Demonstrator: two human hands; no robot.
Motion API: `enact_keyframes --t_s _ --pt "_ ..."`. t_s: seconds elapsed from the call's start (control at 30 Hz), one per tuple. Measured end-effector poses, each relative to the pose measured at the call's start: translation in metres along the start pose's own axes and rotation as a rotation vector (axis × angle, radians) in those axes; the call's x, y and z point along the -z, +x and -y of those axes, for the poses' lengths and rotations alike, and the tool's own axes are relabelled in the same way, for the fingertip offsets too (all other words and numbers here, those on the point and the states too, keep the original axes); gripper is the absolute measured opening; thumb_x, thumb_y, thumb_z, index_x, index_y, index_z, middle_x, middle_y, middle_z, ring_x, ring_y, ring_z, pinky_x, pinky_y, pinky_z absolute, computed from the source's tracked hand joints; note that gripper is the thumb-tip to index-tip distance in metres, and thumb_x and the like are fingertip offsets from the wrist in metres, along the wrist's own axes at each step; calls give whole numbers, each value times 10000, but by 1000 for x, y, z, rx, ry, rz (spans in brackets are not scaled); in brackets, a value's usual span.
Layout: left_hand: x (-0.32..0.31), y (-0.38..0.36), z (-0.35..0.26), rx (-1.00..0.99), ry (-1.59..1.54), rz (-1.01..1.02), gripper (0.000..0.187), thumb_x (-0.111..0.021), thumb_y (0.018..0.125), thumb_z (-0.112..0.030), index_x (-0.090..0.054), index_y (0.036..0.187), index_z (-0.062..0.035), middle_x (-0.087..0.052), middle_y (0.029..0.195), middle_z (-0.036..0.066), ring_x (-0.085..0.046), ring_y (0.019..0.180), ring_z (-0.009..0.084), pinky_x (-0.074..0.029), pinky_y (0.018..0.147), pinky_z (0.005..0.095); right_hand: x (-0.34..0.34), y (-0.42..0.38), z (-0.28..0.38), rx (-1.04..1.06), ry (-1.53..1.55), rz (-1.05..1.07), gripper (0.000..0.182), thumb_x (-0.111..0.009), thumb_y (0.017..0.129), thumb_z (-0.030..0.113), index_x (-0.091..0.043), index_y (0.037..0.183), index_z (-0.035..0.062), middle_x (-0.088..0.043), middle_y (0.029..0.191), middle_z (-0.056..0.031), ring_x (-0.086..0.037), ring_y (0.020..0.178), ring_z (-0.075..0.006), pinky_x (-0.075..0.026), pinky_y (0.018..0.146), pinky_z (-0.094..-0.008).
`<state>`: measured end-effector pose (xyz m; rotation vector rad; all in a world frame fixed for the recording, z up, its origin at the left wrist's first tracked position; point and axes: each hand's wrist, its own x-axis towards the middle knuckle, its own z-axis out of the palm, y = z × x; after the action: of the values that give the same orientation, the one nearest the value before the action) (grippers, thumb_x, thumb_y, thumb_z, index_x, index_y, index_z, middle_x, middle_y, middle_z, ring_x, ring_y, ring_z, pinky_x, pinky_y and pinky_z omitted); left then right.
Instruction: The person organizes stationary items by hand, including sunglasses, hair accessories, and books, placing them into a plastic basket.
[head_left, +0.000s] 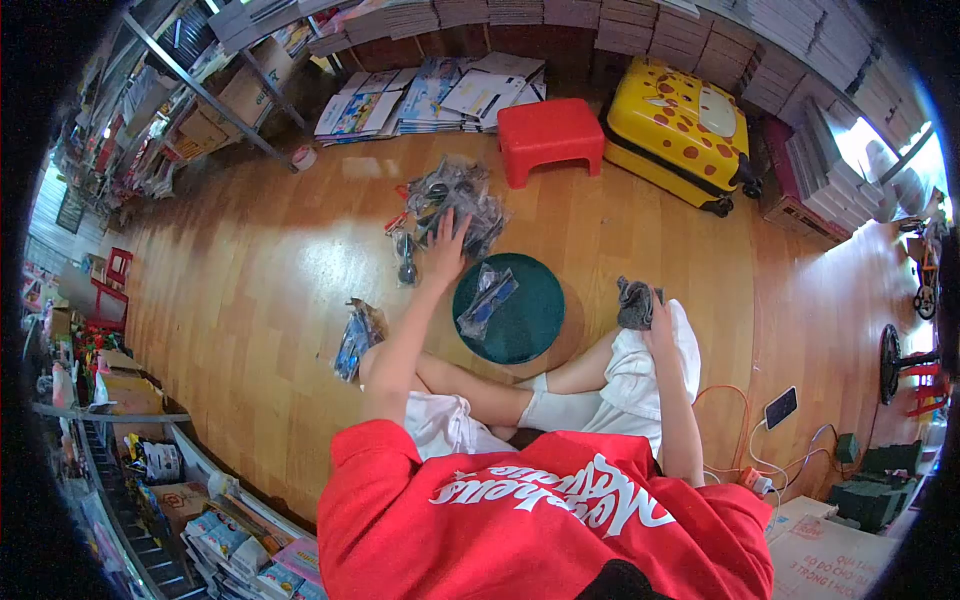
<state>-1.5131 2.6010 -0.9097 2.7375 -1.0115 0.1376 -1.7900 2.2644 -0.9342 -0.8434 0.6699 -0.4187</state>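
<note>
My left hand (446,247) reaches over a pile of sunglasses in clear plastic bags (470,200), fingers spread and touching its near side. One bagged pair of dark sunglasses (406,260) lies just left of the pile. On the round dark green stool (530,335) rests another bagged pair with blue lenses (487,303). My right hand (658,318) is closed on a crumpled grey cloth (634,304) above my right knee. Several bagged blue sunglasses (355,340) lie by my left knee.
A red plastic stool (550,135) and a yellow giraffe-patterned suitcase (680,125) stand ahead on the wood floor. Stacks of booklets (430,95) lie behind them. To my right are a phone (781,408) and orange cables (745,400). Shelves line the left side.
</note>
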Motion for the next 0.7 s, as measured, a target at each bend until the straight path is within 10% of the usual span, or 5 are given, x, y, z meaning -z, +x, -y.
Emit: enact_keyframes --t_s 0.3,0.47,0.57,0.7 --pt "-55 7 54 296 36 170 766 -593 806 -142 -172 1375 -437 -15 1489 70 -237 1271 458 -407 917 534 3 -1 3 -33 45 38 235 -502 918 211 -552 1047 21 -619 964 -61 -599 863 -147 -495 765 -293" --pt "-47 -14 100 428 -46 185 760 -606 805 -193 -161 1406 -332 -196 1426 217 -285 1238 482 -274 1022 515 -1 -7 7 69 -132 69 241 -511 913 216 -564 1047 22 -621 985 -62 -601 888 -163 -490 796 -294" --pt "-39 -13 91 395 197 45 668 -610 784 -178 -298 1372 -234 -216 1436 157 -256 1251 477 -361 951 522 -8 -8 10 -71 79 16 238 -514 911 218 -562 1045 27 -620 989 -64 -600 909 -171 -495 802 -309" --pt "-36 7 29 140 -296 -106 421 -645 750 -247 -547 1066 15 -537 1097 221 -514 1019 368 -416 866 426 -3 -2 5 -80 79 22 236 -508 913 219 -548 1058 37 -613 1009 -73 -599 923 -182 -501 802 -328"
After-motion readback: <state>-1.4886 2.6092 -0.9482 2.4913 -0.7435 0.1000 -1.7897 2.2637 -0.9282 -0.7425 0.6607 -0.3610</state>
